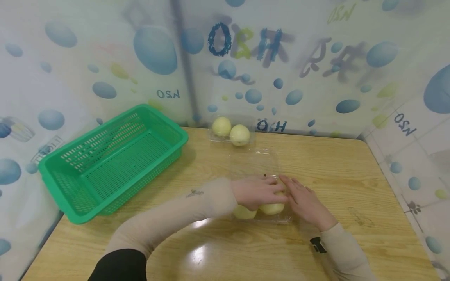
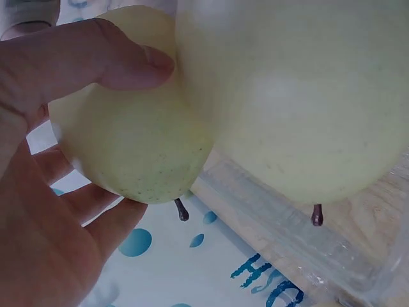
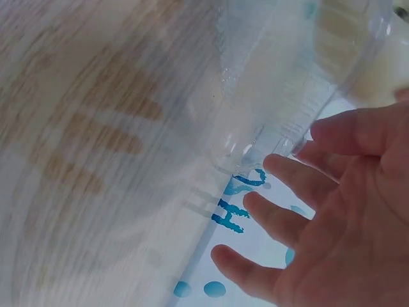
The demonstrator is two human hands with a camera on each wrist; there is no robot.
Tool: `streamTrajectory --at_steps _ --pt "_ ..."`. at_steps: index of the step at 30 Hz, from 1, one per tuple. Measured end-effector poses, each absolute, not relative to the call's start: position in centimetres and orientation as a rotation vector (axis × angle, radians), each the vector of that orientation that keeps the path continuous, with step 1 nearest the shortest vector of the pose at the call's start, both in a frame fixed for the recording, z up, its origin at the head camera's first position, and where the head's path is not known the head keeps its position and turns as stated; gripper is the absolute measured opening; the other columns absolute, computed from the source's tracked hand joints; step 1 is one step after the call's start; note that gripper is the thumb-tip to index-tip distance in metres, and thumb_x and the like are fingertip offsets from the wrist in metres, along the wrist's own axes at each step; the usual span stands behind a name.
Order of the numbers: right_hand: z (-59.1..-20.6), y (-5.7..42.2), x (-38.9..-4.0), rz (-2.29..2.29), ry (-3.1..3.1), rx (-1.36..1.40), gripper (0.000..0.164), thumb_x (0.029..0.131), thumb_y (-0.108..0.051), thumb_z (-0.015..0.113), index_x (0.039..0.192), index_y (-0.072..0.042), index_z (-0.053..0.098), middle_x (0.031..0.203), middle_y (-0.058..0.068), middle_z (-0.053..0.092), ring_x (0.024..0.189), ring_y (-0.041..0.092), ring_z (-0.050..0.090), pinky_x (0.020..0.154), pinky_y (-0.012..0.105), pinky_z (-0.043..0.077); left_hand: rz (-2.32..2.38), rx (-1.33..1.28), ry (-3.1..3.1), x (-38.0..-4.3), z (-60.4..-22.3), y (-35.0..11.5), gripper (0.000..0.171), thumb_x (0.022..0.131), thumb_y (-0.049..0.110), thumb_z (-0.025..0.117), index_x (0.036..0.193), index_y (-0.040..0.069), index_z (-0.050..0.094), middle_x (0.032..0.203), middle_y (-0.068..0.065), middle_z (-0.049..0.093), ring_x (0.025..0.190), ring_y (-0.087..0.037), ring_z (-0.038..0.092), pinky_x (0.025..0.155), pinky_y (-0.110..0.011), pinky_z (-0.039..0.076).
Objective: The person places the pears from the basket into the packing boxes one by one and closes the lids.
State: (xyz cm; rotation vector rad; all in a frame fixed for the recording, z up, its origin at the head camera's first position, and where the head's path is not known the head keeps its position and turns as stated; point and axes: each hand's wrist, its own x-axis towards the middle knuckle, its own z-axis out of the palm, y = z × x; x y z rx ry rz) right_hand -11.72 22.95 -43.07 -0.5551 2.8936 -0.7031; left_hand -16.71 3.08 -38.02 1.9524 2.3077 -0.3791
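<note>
My left hand (image 1: 258, 192) reaches across a clear plastic box (image 1: 281, 219) at mid-table. In the left wrist view its thumb lies over a pale yellow-green pear (image 2: 134, 141) with a short dark stem, fingers round the far side. Beside that pear is a larger-looking pear (image 2: 294, 109). From the head view, pears show in the box's near half, one on the left (image 1: 244, 212) and another on the right (image 1: 272, 209). My right hand (image 1: 310, 203) is at the box's right side, its fingers spread and relaxed beside the clear wall (image 3: 268, 109) in the right wrist view.
The box's clear lid (image 1: 254, 160) lies folded back on the far side. Behind it, against the patterned wall covering, another clear container holds two pears, one left (image 1: 221, 126) and one right (image 1: 240, 135). A green plastic basket (image 1: 140, 181) stands on the wooden table's (image 1: 337, 164) left.
</note>
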Motion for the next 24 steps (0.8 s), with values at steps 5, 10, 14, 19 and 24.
streamTrajectory --at_steps 5,10,14,19,24 --pt "-42.9 23.0 -11.8 -0.730 2.869 -0.550 0.047 0.103 -0.014 0.040 0.148 -0.002 0.034 0.143 0.023 0.043 0.132 0.051 0.032 0.095 0.076 0.026 -0.435 1.948 2.264 -16.6 -38.3 3.7 0.071 0.081 0.007 0.073 0.142 0.026 0.042 0.149 -0.001 0.036 0.127 -0.022 0.041 0.105 -0.038 0.039" --pt "-42.9 23.1 -12.0 -0.743 2.865 -0.564 0.046 0.101 -0.011 0.043 0.146 -0.003 0.038 0.138 0.023 0.049 0.130 0.052 0.034 0.093 0.076 0.029 -0.457 1.949 2.216 -16.4 -39.0 4.2 0.070 0.082 0.009 0.073 0.143 0.026 0.043 0.145 -0.001 0.038 0.124 -0.020 0.043 0.103 -0.035 0.042" --pt "-42.8 23.1 -11.9 -0.749 2.856 -0.565 0.046 0.101 -0.009 0.044 0.146 -0.003 0.038 0.137 0.024 0.049 0.129 0.053 0.034 0.093 0.075 0.030 -0.416 1.940 2.194 -16.2 -39.7 4.3 0.071 0.081 0.011 0.076 0.143 0.026 0.045 0.142 -0.001 0.040 0.121 -0.018 0.044 0.099 -0.031 0.044" --pt "-42.7 23.2 -11.8 -0.759 2.849 -0.573 0.046 0.101 -0.008 0.045 0.146 -0.002 0.037 0.137 0.025 0.049 0.129 0.054 0.033 0.091 0.076 0.030 -0.366 1.903 2.179 -16.3 -40.0 4.4 0.072 0.080 0.010 0.077 0.142 0.024 0.044 0.143 0.000 0.039 0.123 -0.018 0.043 0.099 -0.031 0.044" --pt "-42.8 23.3 -11.9 -0.774 2.852 -0.582 0.047 0.100 -0.005 0.044 0.146 0.000 0.037 0.138 0.026 0.048 0.129 0.054 0.033 0.093 0.075 0.030 -0.386 1.859 2.161 -16.3 -40.2 4.5 0.073 0.082 0.013 0.076 0.144 0.023 0.040 0.147 0.000 0.035 0.129 -0.020 0.038 0.104 -0.035 0.040"
